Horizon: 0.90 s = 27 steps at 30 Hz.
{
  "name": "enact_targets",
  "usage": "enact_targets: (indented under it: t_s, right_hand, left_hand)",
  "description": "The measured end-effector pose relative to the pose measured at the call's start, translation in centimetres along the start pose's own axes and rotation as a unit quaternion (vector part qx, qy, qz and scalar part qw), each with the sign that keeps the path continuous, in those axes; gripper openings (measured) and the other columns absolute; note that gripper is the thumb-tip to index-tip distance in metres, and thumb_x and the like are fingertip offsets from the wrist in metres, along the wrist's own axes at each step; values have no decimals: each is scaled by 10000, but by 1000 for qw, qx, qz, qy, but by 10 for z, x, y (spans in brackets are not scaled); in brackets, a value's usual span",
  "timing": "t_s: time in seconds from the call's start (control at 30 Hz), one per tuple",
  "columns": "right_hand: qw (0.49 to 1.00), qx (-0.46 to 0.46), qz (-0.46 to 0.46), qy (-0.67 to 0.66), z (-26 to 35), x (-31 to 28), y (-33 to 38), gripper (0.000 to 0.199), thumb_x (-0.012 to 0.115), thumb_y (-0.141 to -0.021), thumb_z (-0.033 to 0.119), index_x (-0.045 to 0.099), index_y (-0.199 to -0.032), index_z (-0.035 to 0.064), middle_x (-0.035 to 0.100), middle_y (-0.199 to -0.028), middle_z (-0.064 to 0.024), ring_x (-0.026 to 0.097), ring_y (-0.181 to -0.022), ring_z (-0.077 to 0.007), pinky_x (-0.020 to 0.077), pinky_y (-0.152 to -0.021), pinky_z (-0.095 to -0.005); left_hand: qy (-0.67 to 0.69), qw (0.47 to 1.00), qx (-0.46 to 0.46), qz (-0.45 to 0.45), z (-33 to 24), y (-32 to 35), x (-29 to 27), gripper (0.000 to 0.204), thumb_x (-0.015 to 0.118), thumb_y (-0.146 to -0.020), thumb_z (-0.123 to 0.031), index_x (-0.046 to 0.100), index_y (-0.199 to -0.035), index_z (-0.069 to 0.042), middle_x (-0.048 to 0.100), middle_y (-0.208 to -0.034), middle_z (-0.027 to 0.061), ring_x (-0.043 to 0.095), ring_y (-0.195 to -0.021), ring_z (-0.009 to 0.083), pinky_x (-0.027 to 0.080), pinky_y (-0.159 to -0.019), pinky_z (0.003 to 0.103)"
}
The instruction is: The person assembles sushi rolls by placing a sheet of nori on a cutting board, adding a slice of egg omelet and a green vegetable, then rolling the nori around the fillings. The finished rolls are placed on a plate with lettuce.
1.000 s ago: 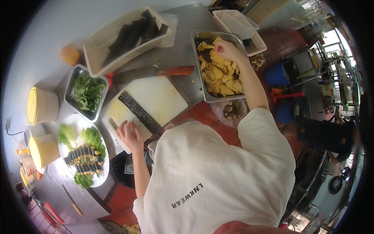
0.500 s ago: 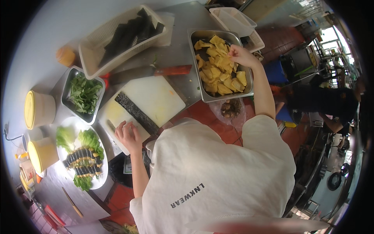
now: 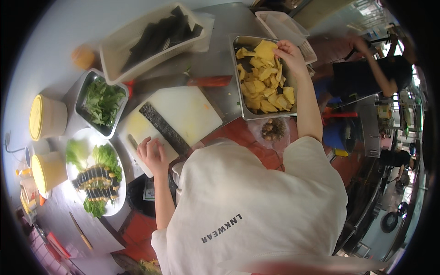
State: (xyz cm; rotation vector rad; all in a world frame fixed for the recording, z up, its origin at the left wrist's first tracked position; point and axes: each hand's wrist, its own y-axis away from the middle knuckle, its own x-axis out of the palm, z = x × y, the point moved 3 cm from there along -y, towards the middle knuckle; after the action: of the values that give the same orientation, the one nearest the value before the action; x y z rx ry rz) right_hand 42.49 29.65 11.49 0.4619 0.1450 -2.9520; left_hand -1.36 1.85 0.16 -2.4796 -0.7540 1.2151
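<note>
My right hand reaches into the far end of a metal tray full of yellow slices and pinches one large yellow slice. My left hand lies on the near corner of a white cutting board, its fingers spread beside the near end of a long dark seaweed strip that runs diagonally across the board. It holds nothing.
A red-handled knife lies beyond the board. Around it are a white basket of dark sheets, a tub of greens, a plate of lettuce and dark rolls, yellow-lidded containers, and a bag of brown pieces. Another person stands at right.
My right hand has moved along the tray toward its far end and closed on a yellow slice. My left hand has stayed on the cutting board.
</note>
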Motion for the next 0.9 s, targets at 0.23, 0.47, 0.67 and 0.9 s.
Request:
enact_targets:
  t_s: [0.23, 0.47, 0.67, 0.9]
  right_hand:
    - [990, -38, 116, -76, 43, 105, 24, 202, 630, -869, 27, 549, -1054, 23, 639, -894, -45, 607, -796, -106, 494, -716, -240]
    - [884, 107, 439, -120, 4, 299, 86, 156, 650, -849, 43, 579, -979, -4, 667, -833, -75, 633, -723, -109, 512, -650, -247]
    - [911, 65, 402, 61, -9, 336, 90, 261, 722, -770, 92, 574, -956, -15, 637, -758, -76, 620, -664, -146, 495, -606, -268]
    - [913, -228, 318, 116, 40, 361, 47, 274, 753, -711, 150, 640, -933, 35, 591, -782, -102, 599, -710, -222, 488, -642, -342]
  left_hand:
    - [23, 998, -2, 55, -7, -4, -3, 457, 715, -744, -205, 560, -1135, -28, 588, -1103, 137, 491, -1073, 338, 349, -968, 446]
    - [-12, 988, 19, 150, -24, -11, -3, 1086, 871, -509, -328, 326, -1389, -2, 563, -1212, 120, 456, -1160, 345, 330, -996, 460]
    - [-10, 991, 4, 135, -21, -9, -3, 1127, 890, -489, -378, 329, -1384, 15, 570, -1219, 120, 446, -1182, 337, 325, -1003, 474]
    - [2, 999, 1, 34, -10, -4, -4, 981, 776, -636, -505, 371, -1355, 25, 435, -1317, 211, 403, -1215, 395, 316, -1003, 489]
